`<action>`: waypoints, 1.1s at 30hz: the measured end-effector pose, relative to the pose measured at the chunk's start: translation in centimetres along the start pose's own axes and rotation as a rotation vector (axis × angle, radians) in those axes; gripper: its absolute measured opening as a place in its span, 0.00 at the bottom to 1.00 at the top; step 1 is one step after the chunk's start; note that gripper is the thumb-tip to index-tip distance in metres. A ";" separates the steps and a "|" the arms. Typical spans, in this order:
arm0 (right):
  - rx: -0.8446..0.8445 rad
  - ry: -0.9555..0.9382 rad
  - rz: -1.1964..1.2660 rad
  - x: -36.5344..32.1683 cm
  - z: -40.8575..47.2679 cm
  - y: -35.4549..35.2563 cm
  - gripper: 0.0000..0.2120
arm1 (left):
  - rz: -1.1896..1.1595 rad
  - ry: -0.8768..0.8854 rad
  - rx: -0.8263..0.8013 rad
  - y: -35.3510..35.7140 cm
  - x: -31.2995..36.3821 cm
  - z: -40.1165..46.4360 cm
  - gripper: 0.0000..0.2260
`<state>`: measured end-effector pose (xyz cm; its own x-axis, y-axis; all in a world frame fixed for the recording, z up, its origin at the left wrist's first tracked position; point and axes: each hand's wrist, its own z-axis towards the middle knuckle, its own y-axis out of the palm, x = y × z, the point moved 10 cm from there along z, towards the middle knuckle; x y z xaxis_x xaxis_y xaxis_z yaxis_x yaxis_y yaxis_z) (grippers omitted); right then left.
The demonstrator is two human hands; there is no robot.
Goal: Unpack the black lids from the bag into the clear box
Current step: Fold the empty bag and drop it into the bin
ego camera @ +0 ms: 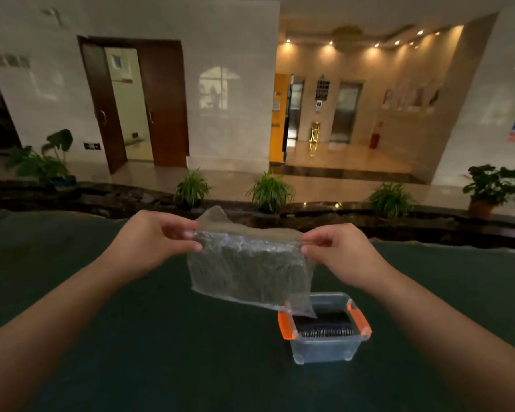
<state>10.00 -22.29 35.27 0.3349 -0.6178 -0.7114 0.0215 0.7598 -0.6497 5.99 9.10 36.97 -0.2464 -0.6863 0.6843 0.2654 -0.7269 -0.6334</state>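
**Bag held above box**

Lower centre-right: clear box (324, 346) with orange latches (359, 319) on dark green cloth (131, 337), black lids (324, 325) inside. Above it, a crinkled transparent bag (247, 272), its corner overlapping the box. Left hand (158, 236) and right hand (339, 251) pinch its top edge. Potted plants (269, 191) beyond.

Both forearms reached in from the lower corners toward mid-frame, the left hand (158, 233) and right hand (342, 248) raised, fingers pinched shut, thumbs facing inward.
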 end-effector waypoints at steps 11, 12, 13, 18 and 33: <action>-0.162 -0.199 0.082 -8.2 1.0 -4.9 0.04 | 0.075 0.045 -0.452 0.5 5.0 2.0 0.12; -0.158 -0.227 0.059 -9.3 1.4 -5.0 0.04 | 0.063 0.044 -0.511 1.2 5.7 2.0 0.17; -0.153 -0.254 0.024 -10.4 1.7 -5.1 0.04 | 0.039 0.055 -0.566 2.1 6.6 1.9 0.20; -0.171 -0.328 -0.054 -15.2 2.9 -4.9 0.05 | -0.256 0.021 -0.631 6.1 9.8 2.2 0.14; -0.238 0.057 0.695 -6.4 2.2 -2.7 0.09 | -0.861 -0.182 -0.281 5.6 10.0 4.9 0.17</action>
<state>9.86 -19.98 42.13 0.1472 -0.0243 -0.9888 -0.3848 0.9196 -0.0799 9.54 -1.67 42.03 -0.0973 0.0908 0.9911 -0.1831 -0.9805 0.0718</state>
